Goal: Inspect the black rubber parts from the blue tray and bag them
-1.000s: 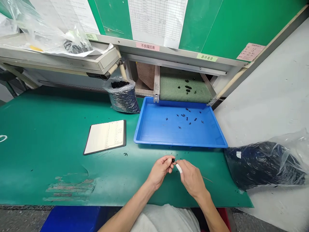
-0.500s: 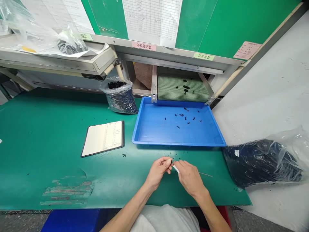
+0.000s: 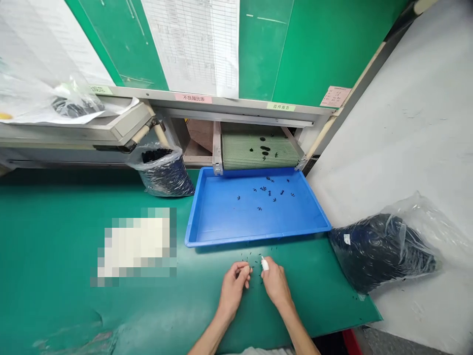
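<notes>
My left hand (image 3: 233,286) rests on the green mat (image 3: 66,236) with its fingers curled together in a pinch; whatever it holds is too small to name. My right hand (image 3: 274,282) is beside it, a few centimetres to the right, fingers curled, with a white cot on one fingertip (image 3: 264,264). Tiny black bits (image 3: 251,257) lie scattered on the mat just ahead of both hands. Beyond them stands a blue tray (image 3: 221,231) holding several small black parts (image 3: 264,190).
A green conveyor belt (image 3: 258,153) carrying black parts ends at the tray's far edge. A clear bag of black parts (image 3: 164,172) stands left of the tray. A large bag of dark parts (image 3: 380,251) lies at the right. A blurred white notebook (image 3: 136,246) lies at the left.
The view has tilted up and shifted. My two hands have drawn slightly apart; earlier they met around a small black part, which I cannot see between them now.
</notes>
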`<state>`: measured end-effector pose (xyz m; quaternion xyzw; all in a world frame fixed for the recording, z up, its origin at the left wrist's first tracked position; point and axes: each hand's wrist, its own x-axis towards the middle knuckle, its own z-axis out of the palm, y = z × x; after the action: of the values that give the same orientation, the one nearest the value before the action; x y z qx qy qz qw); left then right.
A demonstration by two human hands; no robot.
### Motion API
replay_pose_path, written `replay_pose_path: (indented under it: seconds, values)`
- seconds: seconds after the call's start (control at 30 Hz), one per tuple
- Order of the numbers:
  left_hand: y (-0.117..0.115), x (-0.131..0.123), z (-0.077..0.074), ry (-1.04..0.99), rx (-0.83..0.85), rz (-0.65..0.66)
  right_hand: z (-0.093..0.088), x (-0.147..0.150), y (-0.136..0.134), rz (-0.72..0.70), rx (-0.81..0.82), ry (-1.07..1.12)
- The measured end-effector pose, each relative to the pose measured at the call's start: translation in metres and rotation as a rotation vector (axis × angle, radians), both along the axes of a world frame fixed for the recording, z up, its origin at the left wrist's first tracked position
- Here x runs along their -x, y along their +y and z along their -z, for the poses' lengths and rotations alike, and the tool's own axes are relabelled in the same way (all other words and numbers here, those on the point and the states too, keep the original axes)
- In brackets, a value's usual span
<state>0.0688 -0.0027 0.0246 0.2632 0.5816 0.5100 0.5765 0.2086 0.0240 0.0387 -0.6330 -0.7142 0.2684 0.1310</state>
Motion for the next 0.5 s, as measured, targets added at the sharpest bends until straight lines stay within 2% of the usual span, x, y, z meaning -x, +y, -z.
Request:
replay_pose_path:
  seconds: [0.13,0.27,0.37,0.5]
  values:
    - [0.004,0.01,0.005,-0.346,0.113,-0.094,-0.024,-0.033,0.04,-0.088,-0.067,0.141]
    - [0.007,0.018,0.008,-0.622,0.201,-0.14,-0.058,-0.052,0.121,-0.092,-0.26,-0.01]
    - [0.009,0.019,0.005,-0.683,0.226,-0.175,-0.078,-0.048,0.194,-0.092,-0.327,-0.114]
    - [0.012,0.02,0.009,-0.695,0.26,-0.229,-0.103,-0.015,0.275,-0.111,-0.381,-0.175]
